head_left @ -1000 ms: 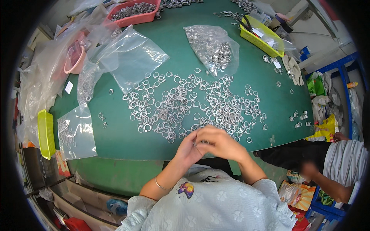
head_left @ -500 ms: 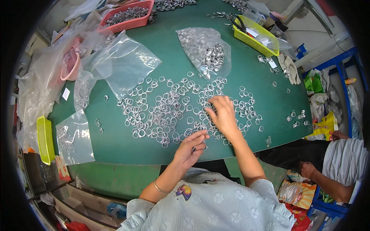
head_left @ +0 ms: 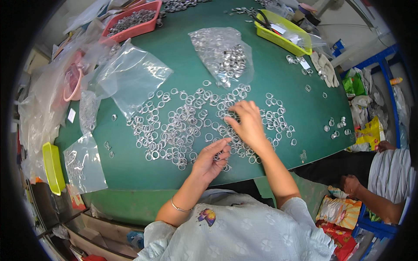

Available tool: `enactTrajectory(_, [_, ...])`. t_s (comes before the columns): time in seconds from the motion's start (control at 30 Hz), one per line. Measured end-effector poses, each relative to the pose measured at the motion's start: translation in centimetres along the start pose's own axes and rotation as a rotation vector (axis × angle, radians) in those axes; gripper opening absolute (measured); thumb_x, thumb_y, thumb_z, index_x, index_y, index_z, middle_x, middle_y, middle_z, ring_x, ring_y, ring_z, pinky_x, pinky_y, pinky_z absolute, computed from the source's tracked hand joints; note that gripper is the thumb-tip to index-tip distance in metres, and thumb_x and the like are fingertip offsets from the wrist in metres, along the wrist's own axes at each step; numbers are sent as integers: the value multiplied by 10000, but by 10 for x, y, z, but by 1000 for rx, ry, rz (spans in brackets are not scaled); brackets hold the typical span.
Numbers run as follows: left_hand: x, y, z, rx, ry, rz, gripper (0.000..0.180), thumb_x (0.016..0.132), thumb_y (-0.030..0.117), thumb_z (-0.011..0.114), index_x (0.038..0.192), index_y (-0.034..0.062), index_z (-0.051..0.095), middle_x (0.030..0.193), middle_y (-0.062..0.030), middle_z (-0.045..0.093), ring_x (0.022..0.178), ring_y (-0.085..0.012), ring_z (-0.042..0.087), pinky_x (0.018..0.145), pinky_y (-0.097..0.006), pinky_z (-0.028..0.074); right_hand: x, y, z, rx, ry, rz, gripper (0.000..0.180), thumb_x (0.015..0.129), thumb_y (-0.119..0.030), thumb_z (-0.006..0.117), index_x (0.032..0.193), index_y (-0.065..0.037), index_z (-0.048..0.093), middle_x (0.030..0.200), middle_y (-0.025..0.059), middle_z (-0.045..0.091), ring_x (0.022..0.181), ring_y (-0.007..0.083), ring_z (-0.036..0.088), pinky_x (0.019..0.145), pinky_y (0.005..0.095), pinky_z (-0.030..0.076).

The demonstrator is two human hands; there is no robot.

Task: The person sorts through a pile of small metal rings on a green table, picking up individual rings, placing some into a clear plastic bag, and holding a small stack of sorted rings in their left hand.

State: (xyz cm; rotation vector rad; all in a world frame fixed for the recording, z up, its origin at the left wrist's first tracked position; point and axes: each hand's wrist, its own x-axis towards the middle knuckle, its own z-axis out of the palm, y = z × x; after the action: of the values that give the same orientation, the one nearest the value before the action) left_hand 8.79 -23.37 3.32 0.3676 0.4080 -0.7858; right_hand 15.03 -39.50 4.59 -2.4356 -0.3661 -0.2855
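Note:
Many silvery metal rings (head_left: 183,130), some with small tabs, lie loose on the green tabletop (head_left: 287,169). My left hand (head_left: 212,159) is at the near edge of the spread, fingers curled in and thumb against the index finger. Whatever it holds, if anything, is hidden by the fingers. Just beyond and to the right, my right hand (head_left: 246,124) hovers over or touches the rings with thumb and fingers apart. I see nothing held in it. Beyond the spread, a clear plastic bag (head_left: 209,48) contains shiny metal pieces.
A pink basket (head_left: 126,32) of metal parts is at the far left, near an unfilled-looking clear bag (head_left: 135,71). A yellow basket (head_left: 283,41) with pliers and a pale glove (head_left: 324,69) are at far right. A seated person's arm (head_left: 374,202) is at right.
My head view has shifted slightly, moving the whole scene a little. My right hand stays over the rings with its fingers apart; my left hand remains curled nearby.

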Motion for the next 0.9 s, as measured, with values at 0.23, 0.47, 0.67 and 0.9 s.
enactTrajectory(0.23, [1,5,24,221,169,186,317,923,160,544,1175,-31,517,985,-60,584,707,-73,472,514,-152,383,-15,-4,-25,255,-28,80,117,731,-107,697,794,-41,623,854,75,614,867,266,529,806,391,406])
enactTrajectory(0.47, [30,-20,29,121,45,-107,242,915,193,572,1090,27,567,838,-32,552,633,-62,458,438,-154,326,-12,66,-65,33,191,206,206,770,-161,688,916,-20,655,897,128,639,865,308,569,802,391,424])
enactTrajectory(0.67, [61,-17,75,622,189,-26,292,877,315,631,887,23,626,700,6,529,561,-68,439,433,-173,298,-4,121,-68,-414,183,297,166,735,-111,705,834,-14,614,894,113,593,860,276,544,748,397,424])
enactTrajectory(0.9, [189,22,88,1996,154,906,310,746,253,736,927,46,591,646,-104,616,612,-289,610,574,-385,465,-24,151,-101,437,230,538,131,795,-48,643,919,-10,658,668,63,612,573,117,550,560,279,461])
